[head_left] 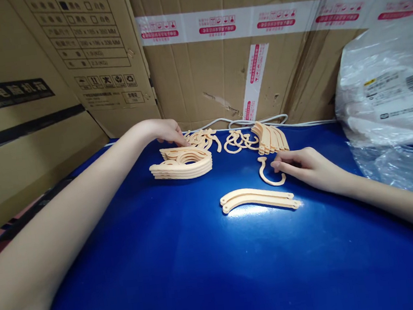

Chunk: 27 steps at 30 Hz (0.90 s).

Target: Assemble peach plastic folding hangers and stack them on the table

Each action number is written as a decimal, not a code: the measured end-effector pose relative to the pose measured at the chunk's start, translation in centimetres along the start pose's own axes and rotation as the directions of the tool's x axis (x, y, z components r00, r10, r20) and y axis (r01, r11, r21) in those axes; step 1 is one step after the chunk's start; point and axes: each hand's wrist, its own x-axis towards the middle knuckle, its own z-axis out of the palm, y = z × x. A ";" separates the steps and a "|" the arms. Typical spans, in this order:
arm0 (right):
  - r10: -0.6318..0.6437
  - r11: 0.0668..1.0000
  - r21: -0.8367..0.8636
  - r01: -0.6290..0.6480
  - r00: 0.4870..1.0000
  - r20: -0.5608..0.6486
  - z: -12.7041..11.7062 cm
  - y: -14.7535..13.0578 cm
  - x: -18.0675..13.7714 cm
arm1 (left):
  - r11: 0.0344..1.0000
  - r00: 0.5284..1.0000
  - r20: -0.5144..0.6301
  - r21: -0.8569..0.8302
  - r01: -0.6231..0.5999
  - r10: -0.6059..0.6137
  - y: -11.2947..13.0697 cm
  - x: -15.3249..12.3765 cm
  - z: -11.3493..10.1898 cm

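We're looking down on a glossy blue tabletop (204,264), with light glaring off its middle. Cardboard boxes (201,76) are walling in the far edge and the left side, a strip of red-and-white printed tape (251,20) is running across them, and a white cable (225,121) is trailing along their foot. A crumpled clear plastic bag (385,90) is sitting at the right.

The hands are working well apart. The left hand (168,129) is reaching far forward, fingers pointing down onto the back of a flat stack of curved peach plastic pieces (183,165), right beside a tangle of small hooks (202,138). Whether it's pinching anything there, I cannot tell.

The right hand (305,166) is lying low on the table, fingers loosely stretched out to the left, not closed, fingertips touching a single loose hook (269,177). That hook is lying flat near the table's middle. Its long axis is running away from the person, the straight stem pointing toward the boxes, the bend curling round at the near end and opening toward the right hand.

Just nearer, a pair of curved arms (258,200) is lying flat, long axis left to right. Beyond the hook, a second heap of hooks (238,141) is sitting beside a leaning row of pieces (269,138).
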 end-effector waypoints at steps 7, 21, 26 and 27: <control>-0.018 1.000 -0.018 0.018 1.000 0.000 0.0 -0.1 0.0 | 0.997 0.998 -0.047 -0.062 -0.050 0.047 -0.9 0.9 0.4; -0.031 0.999 -0.033 0.031 1.000 0.000 0.0 -0.1 0.0 | 0.984 0.973 -0.165 -0.053 -0.171 0.160 -1.0 1.1 0.7; -0.037 0.999 -0.036 0.037 0.999 0.006 0.0 0.0 0.0 | 0.961 0.953 -0.142 -0.035 -0.274 0.267 -0.9 1.4 0.9; -0.035 0.999 -0.036 0.035 0.999 0.007 0.0 0.0 0.0 | 0.960 0.953 -0.141 -0.034 -0.276 0.269 -1.0 1.5 0.9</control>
